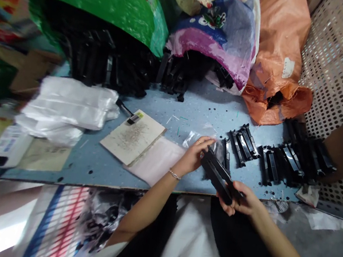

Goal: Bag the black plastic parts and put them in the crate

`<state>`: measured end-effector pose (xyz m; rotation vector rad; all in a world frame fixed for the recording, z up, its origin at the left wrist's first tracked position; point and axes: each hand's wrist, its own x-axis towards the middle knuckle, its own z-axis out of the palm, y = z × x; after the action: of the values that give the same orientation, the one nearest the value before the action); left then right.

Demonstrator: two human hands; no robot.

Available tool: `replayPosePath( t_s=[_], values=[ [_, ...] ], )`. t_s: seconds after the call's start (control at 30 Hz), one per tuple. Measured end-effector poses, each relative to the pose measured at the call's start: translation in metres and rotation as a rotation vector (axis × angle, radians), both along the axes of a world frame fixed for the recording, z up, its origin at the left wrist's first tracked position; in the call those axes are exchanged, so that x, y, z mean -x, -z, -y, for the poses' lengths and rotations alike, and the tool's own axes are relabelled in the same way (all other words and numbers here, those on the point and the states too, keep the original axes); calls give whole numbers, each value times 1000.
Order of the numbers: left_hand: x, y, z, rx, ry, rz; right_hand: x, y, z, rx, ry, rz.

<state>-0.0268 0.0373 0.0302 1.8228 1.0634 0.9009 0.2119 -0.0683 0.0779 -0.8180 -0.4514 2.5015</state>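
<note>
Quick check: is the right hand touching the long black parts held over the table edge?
Touching: the head view shows the right hand with fingers curled around the near end of the black parts.

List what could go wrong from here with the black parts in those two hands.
1. The held black parts slant toward the near edge of the table; if the right hand loosened at their lower end, they might slip off it.
2. A loose black strip lies close by the left hand and could get knocked.
3. Clear plastic film by that hand might snag.
</note>
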Motion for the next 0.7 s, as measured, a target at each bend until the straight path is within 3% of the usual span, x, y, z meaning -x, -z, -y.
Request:
replayPosePath(
  t_s=[0.13, 0.23, 0.33, 0.43, 0.5, 0.57, 0.63, 0.7],
  values=[
    [9, -11, 2, -38, 118, -49, 0, 36, -5, 192, 97, -119],
    [5, -23, 14, -175, 204, -135, 5, 46, -19, 154, 64, -162],
    [-5, -27, 32, -269, 243, -208, 20, 42, -35, 65, 221, -69],
    [-14, -24, 48, -289, 292, -207, 41, 33, -45, -157, 411, 339],
    [-17, -22, 52, -270, 289, -192, 51, 25, -42, -413, 407, 716],
    [-16, -25, 54, -270, 283, -165, 58, 12, -33, -687, 314, 939],
    [-4, -38, 59, -295, 241, -110, 58, -2, -22, -900, 172, 903],
    [24, -60, 73, -251, 116, -74, 51, -12, -14, -1021, -3, 717]
  ],
)
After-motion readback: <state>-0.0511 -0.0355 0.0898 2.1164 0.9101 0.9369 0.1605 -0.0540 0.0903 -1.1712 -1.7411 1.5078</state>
